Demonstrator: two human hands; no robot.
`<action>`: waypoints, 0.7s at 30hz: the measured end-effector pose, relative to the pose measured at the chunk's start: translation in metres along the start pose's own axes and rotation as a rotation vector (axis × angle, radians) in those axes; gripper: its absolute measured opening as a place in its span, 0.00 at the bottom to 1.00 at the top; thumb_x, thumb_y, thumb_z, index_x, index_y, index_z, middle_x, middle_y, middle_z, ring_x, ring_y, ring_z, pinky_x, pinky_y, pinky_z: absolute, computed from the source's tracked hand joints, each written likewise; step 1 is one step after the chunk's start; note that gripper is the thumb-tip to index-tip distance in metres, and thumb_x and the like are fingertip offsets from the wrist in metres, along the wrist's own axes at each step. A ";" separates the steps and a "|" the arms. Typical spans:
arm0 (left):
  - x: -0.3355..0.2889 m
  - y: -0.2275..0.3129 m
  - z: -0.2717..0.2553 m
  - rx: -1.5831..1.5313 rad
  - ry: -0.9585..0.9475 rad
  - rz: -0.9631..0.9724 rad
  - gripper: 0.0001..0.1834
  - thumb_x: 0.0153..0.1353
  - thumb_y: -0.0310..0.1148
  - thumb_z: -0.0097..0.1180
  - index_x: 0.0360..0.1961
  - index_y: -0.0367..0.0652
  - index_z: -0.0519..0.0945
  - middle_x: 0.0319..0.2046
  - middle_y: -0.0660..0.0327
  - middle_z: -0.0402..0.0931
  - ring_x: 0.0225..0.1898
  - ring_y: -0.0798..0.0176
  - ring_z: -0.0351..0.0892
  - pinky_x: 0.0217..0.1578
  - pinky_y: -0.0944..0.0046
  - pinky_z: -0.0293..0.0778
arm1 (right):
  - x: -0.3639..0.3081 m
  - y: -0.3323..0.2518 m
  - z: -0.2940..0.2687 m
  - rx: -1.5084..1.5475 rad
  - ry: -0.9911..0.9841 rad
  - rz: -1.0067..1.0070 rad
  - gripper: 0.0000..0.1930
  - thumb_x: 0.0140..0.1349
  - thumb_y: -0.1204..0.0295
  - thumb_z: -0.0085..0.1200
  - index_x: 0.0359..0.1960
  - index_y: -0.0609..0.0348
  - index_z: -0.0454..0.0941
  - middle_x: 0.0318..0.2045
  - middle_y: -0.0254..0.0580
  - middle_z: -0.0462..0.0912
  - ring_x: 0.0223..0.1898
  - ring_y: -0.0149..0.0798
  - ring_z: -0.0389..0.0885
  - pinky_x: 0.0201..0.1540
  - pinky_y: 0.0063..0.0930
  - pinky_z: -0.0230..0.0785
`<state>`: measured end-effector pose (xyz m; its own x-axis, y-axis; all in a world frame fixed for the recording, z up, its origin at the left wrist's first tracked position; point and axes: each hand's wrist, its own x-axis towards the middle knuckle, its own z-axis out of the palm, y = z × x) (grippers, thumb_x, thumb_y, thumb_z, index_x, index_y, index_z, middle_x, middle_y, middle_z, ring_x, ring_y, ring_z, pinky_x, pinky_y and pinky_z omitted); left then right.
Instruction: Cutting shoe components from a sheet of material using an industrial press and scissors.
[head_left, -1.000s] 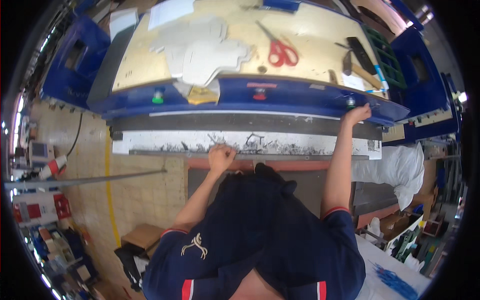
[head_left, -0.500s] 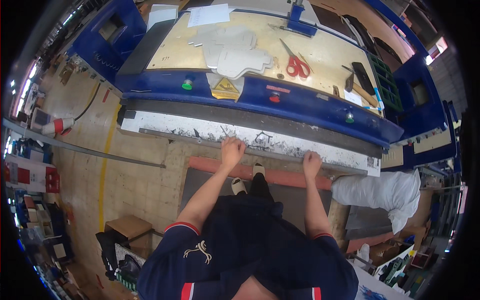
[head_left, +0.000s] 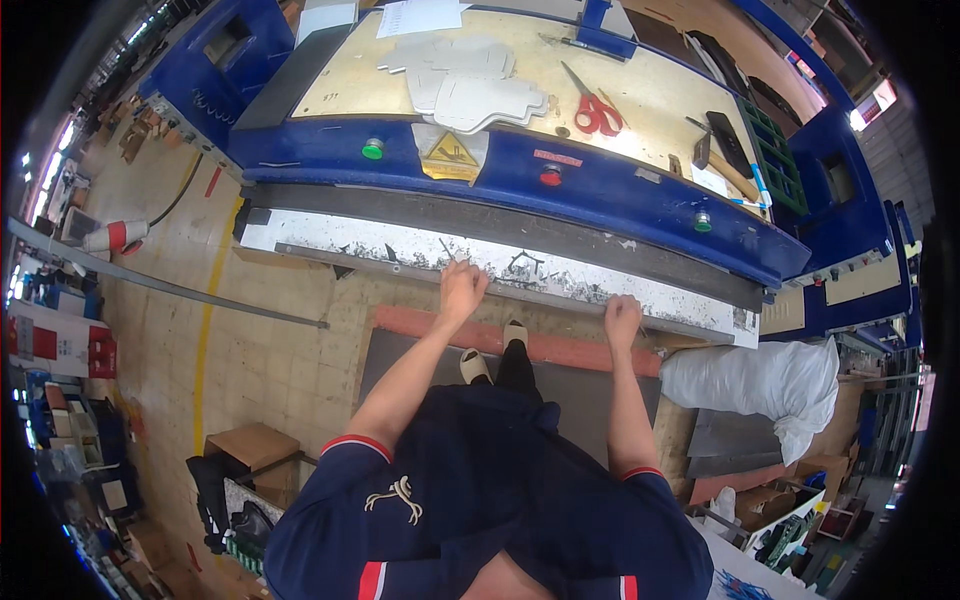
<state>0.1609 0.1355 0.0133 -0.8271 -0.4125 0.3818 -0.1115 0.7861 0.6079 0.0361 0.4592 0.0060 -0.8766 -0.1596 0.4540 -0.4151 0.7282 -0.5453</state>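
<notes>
Mid-frame, left hand (head_left: 463,290) and right hand (head_left: 622,320) curl at the white press tray (head_left: 330,232) edge, perhaps steadying it (clamped? can't tell).

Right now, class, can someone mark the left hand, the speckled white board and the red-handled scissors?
Left hand (head_left: 463,288): head view, back of the hand.
Speckled white board (head_left: 575,280): head view, bare surface between the hands.
Red-handled scissors (head_left: 591,101): head view, near where blades meet handles.
</notes>
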 end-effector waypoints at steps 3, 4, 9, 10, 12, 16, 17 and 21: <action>-0.008 0.003 -0.004 -0.005 -0.016 -0.009 0.13 0.57 0.35 0.58 0.19 0.40 0.76 0.27 0.54 0.74 0.38 0.46 0.72 0.42 0.48 0.66 | -0.011 0.006 -0.002 0.014 -0.020 0.017 0.14 0.61 0.71 0.52 0.19 0.63 0.69 0.24 0.48 0.73 0.32 0.52 0.71 0.40 0.45 0.62; -0.009 0.004 -0.007 -0.006 -0.023 -0.016 0.13 0.57 0.35 0.58 0.19 0.40 0.76 0.27 0.54 0.74 0.38 0.46 0.72 0.42 0.48 0.66 | -0.016 0.006 -0.003 0.030 -0.041 0.040 0.14 0.61 0.71 0.52 0.19 0.63 0.69 0.24 0.48 0.73 0.32 0.52 0.71 0.40 0.45 0.62; -0.029 0.004 -0.019 0.001 -0.253 -0.145 0.15 0.57 0.36 0.58 0.17 0.40 0.76 0.26 0.55 0.74 0.39 0.47 0.72 0.42 0.49 0.66 | -0.037 0.003 -0.018 0.056 -0.179 0.131 0.16 0.61 0.70 0.53 0.17 0.63 0.67 0.21 0.49 0.71 0.29 0.54 0.70 0.36 0.47 0.61; -0.031 0.004 -0.024 0.066 -0.334 -0.146 0.13 0.58 0.36 0.58 0.20 0.40 0.80 0.27 0.54 0.77 0.37 0.50 0.76 0.40 0.54 0.70 | -0.042 0.003 -0.022 0.037 -0.208 0.149 0.17 0.61 0.71 0.53 0.17 0.64 0.68 0.20 0.50 0.71 0.26 0.53 0.71 0.33 0.45 0.63; -0.030 0.007 -0.026 -0.101 -0.458 -0.401 0.13 0.59 0.37 0.57 0.23 0.39 0.82 0.29 0.54 0.80 0.35 0.53 0.78 0.39 0.57 0.72 | -0.054 0.006 -0.021 0.094 -0.264 0.298 0.16 0.62 0.71 0.53 0.17 0.65 0.68 0.20 0.50 0.72 0.25 0.53 0.71 0.32 0.43 0.64; -0.006 0.013 0.006 -1.140 -0.450 -1.104 0.19 0.67 0.40 0.50 0.46 0.34 0.79 0.44 0.51 0.81 0.44 0.58 0.82 0.49 0.61 0.76 | -0.021 -0.032 -0.007 0.184 -0.257 0.310 0.13 0.60 0.72 0.56 0.20 0.65 0.71 0.21 0.49 0.73 0.27 0.50 0.74 0.33 0.39 0.66; 0.004 0.021 0.009 -1.404 -0.459 -1.236 0.21 0.68 0.40 0.49 0.52 0.34 0.75 0.49 0.50 0.79 0.49 0.56 0.80 0.53 0.61 0.74 | -0.005 -0.048 -0.003 0.189 -0.271 0.220 0.12 0.60 0.72 0.57 0.21 0.64 0.72 0.22 0.48 0.74 0.28 0.50 0.74 0.34 0.38 0.66; 0.001 0.019 0.048 -1.613 -0.292 -1.541 0.21 0.67 0.42 0.53 0.53 0.37 0.71 0.53 0.50 0.75 0.54 0.55 0.77 0.55 0.59 0.73 | 0.054 -0.099 0.033 0.193 -0.400 -0.060 0.14 0.53 0.69 0.63 0.40 0.59 0.76 0.41 0.47 0.75 0.45 0.52 0.73 0.49 0.42 0.66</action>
<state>0.1315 0.1729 -0.0084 -0.6262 0.0285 -0.7791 -0.2718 -0.9446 0.1839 0.0222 0.3559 0.0611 -0.8589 -0.4706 0.2018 -0.4729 0.5778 -0.6653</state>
